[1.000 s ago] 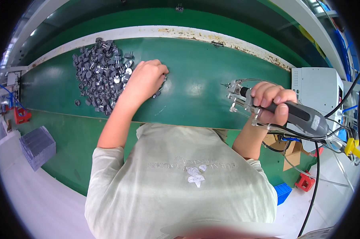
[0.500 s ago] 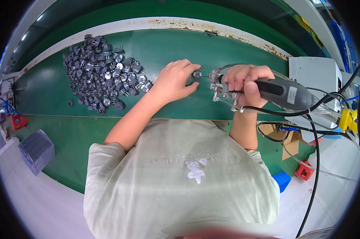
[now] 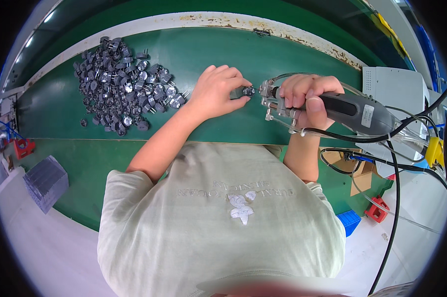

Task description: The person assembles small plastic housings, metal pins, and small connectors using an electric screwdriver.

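One bare left hand (image 3: 215, 94): thumb and forefinger clamped on one small, round black-and-silver component (image 3: 248, 91), over green tabletop (image 3: 283, 52). One bare right hand (image 3: 312, 99): fingers wrapped around one dark-grey, cylindrical power tool (image 3: 354, 110), metal tip (image 3: 265, 89) just beside component. At left: one heap of grey, round, pronged parts (image 3: 119, 86) (too many to count), one stray part (image 3: 83, 123).

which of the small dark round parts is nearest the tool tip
The single part at the left hand, just left of the grey tool; the others lie farther left, in or beside the heap.
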`<state>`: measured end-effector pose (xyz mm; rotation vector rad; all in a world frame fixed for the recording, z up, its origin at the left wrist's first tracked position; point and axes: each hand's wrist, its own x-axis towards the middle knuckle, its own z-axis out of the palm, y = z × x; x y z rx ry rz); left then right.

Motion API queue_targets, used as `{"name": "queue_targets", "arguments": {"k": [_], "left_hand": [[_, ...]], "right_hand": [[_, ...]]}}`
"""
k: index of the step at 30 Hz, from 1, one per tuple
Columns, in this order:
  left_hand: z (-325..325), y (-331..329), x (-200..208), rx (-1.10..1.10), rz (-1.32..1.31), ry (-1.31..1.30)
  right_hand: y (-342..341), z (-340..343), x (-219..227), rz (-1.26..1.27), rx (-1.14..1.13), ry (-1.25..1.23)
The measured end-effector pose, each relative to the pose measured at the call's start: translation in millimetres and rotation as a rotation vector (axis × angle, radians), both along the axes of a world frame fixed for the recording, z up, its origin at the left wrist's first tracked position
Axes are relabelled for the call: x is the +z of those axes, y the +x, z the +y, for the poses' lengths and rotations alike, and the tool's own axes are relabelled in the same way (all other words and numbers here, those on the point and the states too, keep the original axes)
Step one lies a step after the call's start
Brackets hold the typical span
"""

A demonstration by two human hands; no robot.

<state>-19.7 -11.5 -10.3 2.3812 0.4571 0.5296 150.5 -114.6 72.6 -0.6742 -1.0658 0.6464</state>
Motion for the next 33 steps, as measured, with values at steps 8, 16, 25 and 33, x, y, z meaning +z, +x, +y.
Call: {"name": "queue_targets", "arguments": {"k": [8, 16, 25, 33], "left_hand": [[1.6, -0.8, -1.3, -0.019, -0.020, -0.011], [2.1, -1.3, -0.8, -0.014, -0.027, -0.013], [1.7, -2.6, -1.3, -0.023, -0.022, -0.033], [1.9, -2.7, -3.0, -0.014, -0.023, -0.028]], "right_hand": [[-1.0, 3.7, -2.0, 0.001, 0.013, -0.009], [-1.4, 1.8, 0.6, 0.017, 0.013, -0.018], [-1.2, 1.6, -0.5, 0.022, 0.011, -0.030], [-2.8, 3.6, 1.9, -0.044, 0.018, -0.044]]}}
